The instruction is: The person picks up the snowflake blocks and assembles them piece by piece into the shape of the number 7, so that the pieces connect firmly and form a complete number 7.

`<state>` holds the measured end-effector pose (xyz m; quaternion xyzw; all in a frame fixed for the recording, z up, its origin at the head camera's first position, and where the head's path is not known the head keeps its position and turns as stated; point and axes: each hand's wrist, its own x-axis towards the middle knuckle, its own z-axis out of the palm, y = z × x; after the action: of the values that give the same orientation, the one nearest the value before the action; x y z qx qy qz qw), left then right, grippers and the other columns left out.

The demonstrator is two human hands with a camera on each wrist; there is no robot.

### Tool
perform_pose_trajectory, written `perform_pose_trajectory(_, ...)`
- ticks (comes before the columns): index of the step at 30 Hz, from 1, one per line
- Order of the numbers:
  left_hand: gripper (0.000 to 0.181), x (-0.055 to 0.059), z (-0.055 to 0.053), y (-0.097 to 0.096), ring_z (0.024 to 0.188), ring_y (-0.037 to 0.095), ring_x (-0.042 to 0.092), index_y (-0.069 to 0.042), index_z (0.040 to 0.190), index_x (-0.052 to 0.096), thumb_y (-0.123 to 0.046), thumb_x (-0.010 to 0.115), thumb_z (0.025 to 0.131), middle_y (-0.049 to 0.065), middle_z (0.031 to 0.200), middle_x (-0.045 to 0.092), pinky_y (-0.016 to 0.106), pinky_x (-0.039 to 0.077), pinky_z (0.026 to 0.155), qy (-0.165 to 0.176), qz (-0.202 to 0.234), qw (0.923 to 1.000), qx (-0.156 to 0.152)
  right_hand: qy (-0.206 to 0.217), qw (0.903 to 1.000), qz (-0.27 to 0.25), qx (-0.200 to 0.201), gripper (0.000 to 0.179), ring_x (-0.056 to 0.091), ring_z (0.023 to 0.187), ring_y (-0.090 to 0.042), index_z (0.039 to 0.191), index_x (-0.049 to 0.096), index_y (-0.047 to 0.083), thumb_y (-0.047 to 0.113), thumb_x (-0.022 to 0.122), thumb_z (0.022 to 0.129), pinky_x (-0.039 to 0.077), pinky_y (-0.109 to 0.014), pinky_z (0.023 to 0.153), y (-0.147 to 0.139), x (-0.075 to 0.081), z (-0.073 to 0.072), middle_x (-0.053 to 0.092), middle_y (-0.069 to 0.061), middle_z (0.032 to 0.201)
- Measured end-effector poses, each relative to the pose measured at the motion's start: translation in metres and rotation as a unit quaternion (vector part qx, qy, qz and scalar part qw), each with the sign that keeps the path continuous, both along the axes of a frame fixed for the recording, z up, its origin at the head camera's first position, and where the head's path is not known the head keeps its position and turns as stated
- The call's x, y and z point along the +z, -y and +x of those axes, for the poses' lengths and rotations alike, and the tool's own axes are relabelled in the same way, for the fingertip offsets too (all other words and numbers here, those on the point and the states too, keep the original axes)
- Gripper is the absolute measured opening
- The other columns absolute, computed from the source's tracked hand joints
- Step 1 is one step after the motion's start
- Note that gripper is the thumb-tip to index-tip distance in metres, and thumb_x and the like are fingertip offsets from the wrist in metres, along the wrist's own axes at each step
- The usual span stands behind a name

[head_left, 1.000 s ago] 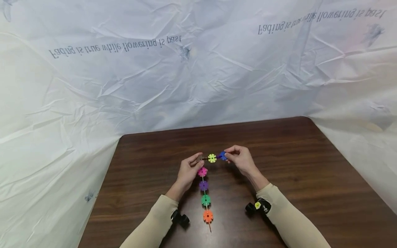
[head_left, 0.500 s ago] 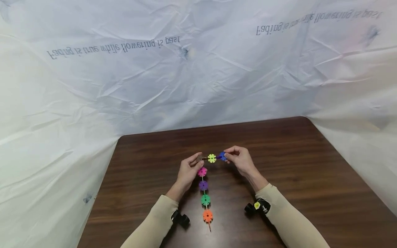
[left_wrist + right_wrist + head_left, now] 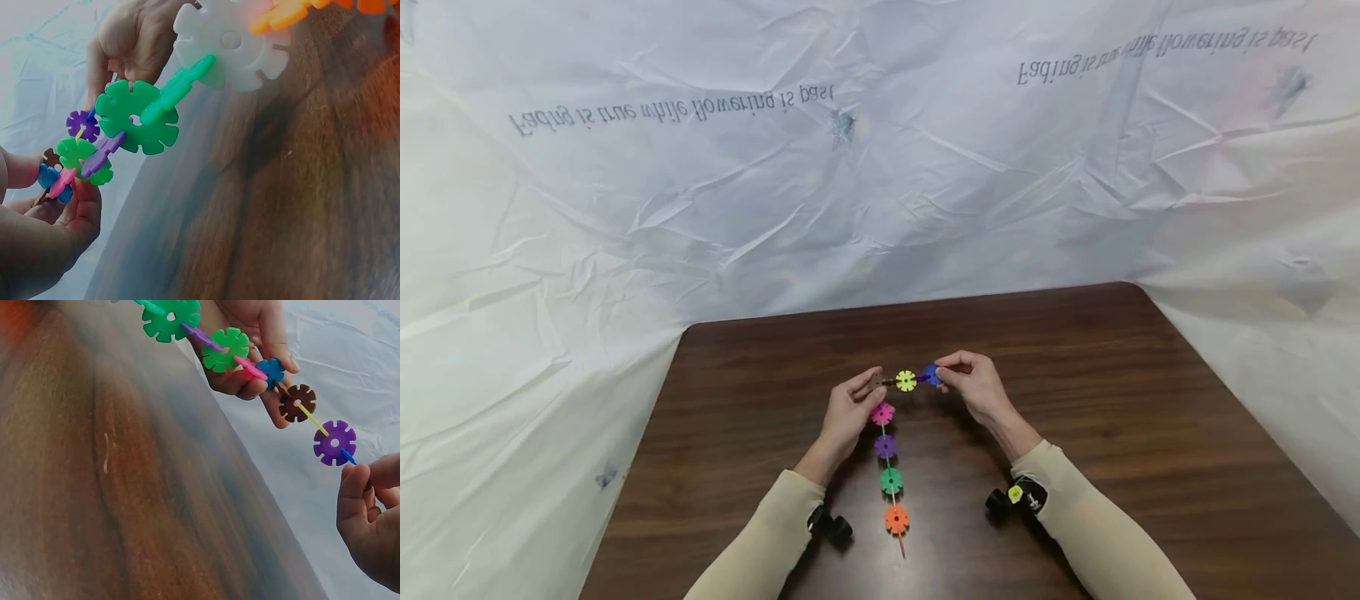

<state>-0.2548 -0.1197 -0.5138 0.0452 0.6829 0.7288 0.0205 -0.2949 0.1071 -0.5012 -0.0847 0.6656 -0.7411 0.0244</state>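
Note:
A chain of notched plastic snowflake discs bends at a corner between my hands. In the head view my left hand (image 3: 846,412) grips it at the corner, around a brown disc (image 3: 876,382) and just above a pink disc (image 3: 882,414). My right hand (image 3: 981,387) pinches a blue disc (image 3: 932,375) at the far right end. Between them sits a yellow disc (image 3: 906,381). The right wrist view shows a purple disc (image 3: 324,447) joined to the pinched blue one, and a light blue disc (image 3: 272,369) at my left fingers. My fingers partly hide both held discs.
Toward me, the chain runs on through a purple disc (image 3: 886,447), a green disc (image 3: 891,481) and an orange disc (image 3: 897,520) over the brown wooden table (image 3: 1075,375). A white disc (image 3: 250,62) shows in the left wrist view. White printed sheeting (image 3: 910,208) surrounds the table.
The whole head view has shifted very slightly, table and hands together. Both hands keep the same hold on the chain.

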Motion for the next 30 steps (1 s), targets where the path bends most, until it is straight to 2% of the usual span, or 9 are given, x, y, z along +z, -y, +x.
perform_pose_trajectory(3, 0.045, 0.0028, -0.0028, 0.0028, 0.128, 0.034, 0.051, -0.002, 0.138, 0.053, -0.003, 0.062, 0.094, 0.019, 0.147, 0.045, 0.020, 0.049, 0.087, 0.000, 0.013, 0.9999, 0.001, 0.005, 0.9998, 0.014, 0.010, 0.021, 0.064, 0.065, -0.013, 0.108, 0.059, -0.018, -0.007, 0.061, 0.090, 0.055, -0.024, 0.062, 0.0012, 0.0035, -0.0012, 0.066, -0.007, 0.086)
perform_pose_trajectory(7, 0.046, 0.0032, -0.0046, 0.0051, 0.129, 0.035, 0.050, 0.001, 0.140, 0.050, -0.004, 0.061, 0.095, 0.023, 0.147, 0.043, 0.020, 0.049, 0.088, 0.003, 0.020, 0.9998, -0.004, 0.017, 0.9994, 0.018, 0.024, 0.022, 0.064, 0.070, -0.015, 0.110, 0.058, -0.016, -0.003, 0.061, 0.092, 0.056, -0.025, 0.065, 0.0006, 0.0046, -0.0015, 0.066, -0.006, 0.088)
perform_pose_trajectory(15, 0.047, 0.0010, -0.0030, 0.0095, 0.117, 0.041, 0.058, 0.005, 0.140, 0.047, -0.003, 0.059, 0.096, 0.029, 0.140, 0.048, 0.021, 0.052, 0.084, 0.018, 0.033, 0.9991, -0.020, 0.040, 0.9981, -0.020, 0.043, 0.023, 0.064, 0.067, -0.013, 0.111, 0.055, -0.017, -0.004, 0.059, 0.094, 0.055, -0.025, 0.063, -0.0008, 0.0014, -0.0001, 0.066, -0.004, 0.086)
perform_pose_trajectory(18, 0.047, 0.0005, -0.0032, 0.0091, 0.115, 0.036, 0.060, 0.005, 0.140, 0.047, -0.005, 0.059, 0.096, 0.029, 0.142, 0.046, 0.021, 0.052, 0.084, 0.012, 0.033, 0.9992, -0.020, 0.036, 0.9981, -0.023, 0.045, 0.023, 0.064, 0.067, -0.013, 0.111, 0.055, -0.017, -0.003, 0.059, 0.094, 0.055, -0.024, 0.063, -0.0023, -0.0003, -0.0005, 0.067, -0.004, 0.085)
perform_pose_trajectory(21, 0.048, -0.0001, -0.0025, 0.0090, 0.098, 0.026, 0.070, 0.004, 0.141, 0.046, -0.005, 0.059, 0.096, 0.029, 0.141, 0.047, 0.022, 0.053, 0.082, 0.017, 0.043, 0.9986, -0.025, 0.033, 0.9985, -0.015, 0.040, 0.022, 0.064, 0.067, -0.013, 0.110, 0.055, -0.017, -0.003, 0.060, 0.093, 0.055, -0.025, 0.063, -0.0026, -0.0017, -0.0001, 0.066, -0.004, 0.084)
perform_pose_trajectory(25, 0.048, -0.0005, -0.0007, 0.0088, 0.077, 0.015, 0.072, 0.004, 0.142, 0.044, -0.005, 0.058, 0.097, 0.030, 0.137, 0.050, 0.022, 0.054, 0.082, 0.020, 0.054, 0.9979, -0.032, 0.023, 0.9993, -0.003, 0.030, 0.022, 0.064, 0.065, -0.012, 0.109, 0.056, -0.018, -0.004, 0.060, 0.092, 0.055, -0.025, 0.062, -0.0024, -0.0029, 0.0009, 0.065, -0.004, 0.081)
perform_pose_trajectory(27, 0.048, -0.0007, -0.0003, 0.0085, 0.078, 0.016, 0.072, 0.004, 0.142, 0.044, -0.005, 0.058, 0.097, 0.030, 0.137, 0.051, 0.022, 0.053, 0.083, 0.017, 0.052, 0.9980, -0.031, 0.014, 0.9995, 0.001, 0.029, 0.023, 0.064, 0.066, -0.012, 0.110, 0.056, -0.019, -0.004, 0.060, 0.092, 0.056, -0.025, 0.063, -0.0022, -0.0031, 0.0014, 0.065, -0.003, 0.081)
perform_pose_trajectory(30, 0.048, -0.0007, 0.0004, 0.0074, 0.092, 0.027, 0.071, 0.004, 0.142, 0.046, -0.005, 0.059, 0.096, 0.030, 0.137, 0.051, 0.022, 0.053, 0.084, 0.012, 0.040, 0.9988, -0.026, 0.006, 0.9996, 0.001, 0.028, 0.025, 0.064, 0.066, -0.012, 0.111, 0.057, -0.020, -0.005, 0.061, 0.092, 0.056, -0.027, 0.064, -0.0021, -0.0030, 0.0021, 0.065, -0.003, 0.082)
